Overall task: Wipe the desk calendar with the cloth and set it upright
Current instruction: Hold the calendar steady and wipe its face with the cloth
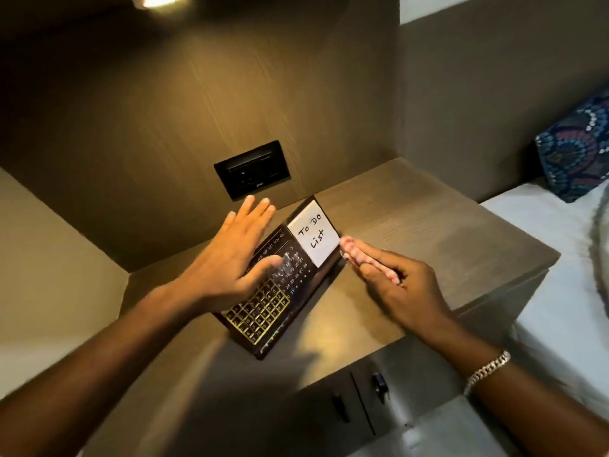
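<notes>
Lying flat: calendar (280,285), stiff, light, probably slick; steadied under splayed left hand (230,255). Cloth (369,258) clenched in right hand (402,288) at 3 o'clock; long edges are best gripped.

- Bare wood top of the nightstand (445,225) at centre right of the frame: open from the desk calendar (280,285) out to the right edge.
- Bare strip at lower centre too, between calendar and front edge.
- Blocked at centre: calendar lying tilted across the top, left hand (230,255) spread flat over its upper left part, right hand (395,285) with the folded cloth (365,258) close against its right edge.
- Closed in at upper centre by the wood wall panel, with a black socket plate (252,169) just behind the calendar.
- Hemmed at left by a side wall (49,258), at right by the bed (560,258) and patterned cushion (576,153).
</notes>
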Demonstrator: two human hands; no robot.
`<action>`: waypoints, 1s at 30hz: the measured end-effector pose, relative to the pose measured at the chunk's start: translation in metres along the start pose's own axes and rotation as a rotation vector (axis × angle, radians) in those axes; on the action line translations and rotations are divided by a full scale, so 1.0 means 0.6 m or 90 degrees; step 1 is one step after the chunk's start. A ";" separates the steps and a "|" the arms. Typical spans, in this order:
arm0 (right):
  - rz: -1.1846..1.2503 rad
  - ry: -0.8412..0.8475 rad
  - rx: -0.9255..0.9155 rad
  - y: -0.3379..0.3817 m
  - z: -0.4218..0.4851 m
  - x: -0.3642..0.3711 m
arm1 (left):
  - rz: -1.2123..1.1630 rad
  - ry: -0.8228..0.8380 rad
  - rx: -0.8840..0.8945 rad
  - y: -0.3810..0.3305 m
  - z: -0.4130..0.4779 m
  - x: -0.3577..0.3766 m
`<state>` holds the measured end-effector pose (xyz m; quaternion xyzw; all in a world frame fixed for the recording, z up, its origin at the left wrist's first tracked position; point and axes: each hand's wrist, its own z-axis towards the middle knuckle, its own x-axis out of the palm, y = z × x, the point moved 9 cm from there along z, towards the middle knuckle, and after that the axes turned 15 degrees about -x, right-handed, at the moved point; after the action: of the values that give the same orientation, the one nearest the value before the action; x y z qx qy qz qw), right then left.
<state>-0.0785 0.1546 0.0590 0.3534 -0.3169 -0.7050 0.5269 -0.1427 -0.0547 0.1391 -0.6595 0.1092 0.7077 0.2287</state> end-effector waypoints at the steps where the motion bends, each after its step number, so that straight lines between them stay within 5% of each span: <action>1: 0.033 -0.018 0.007 0.004 0.005 0.021 | 0.013 0.051 -0.001 0.026 0.008 0.010; 8: -0.041 -0.124 -0.049 0.020 0.027 0.137 | 0.020 0.230 0.098 0.081 0.023 0.071; 18: -0.258 -0.013 0.120 0.000 -0.016 0.271 | -0.109 0.253 0.149 0.057 0.017 0.078; 26: -0.087 -0.043 0.118 0.009 0.011 0.285 | -0.142 0.267 0.135 0.054 0.015 0.077; 30: -0.143 -0.056 0.172 0.000 0.009 0.279 | -0.142 0.262 0.126 0.060 0.016 0.080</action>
<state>-0.1159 -0.0070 0.0342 0.4227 -0.3901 -0.7253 0.3782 -0.1689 -0.0731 0.0876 -0.7718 0.1486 0.5148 0.3423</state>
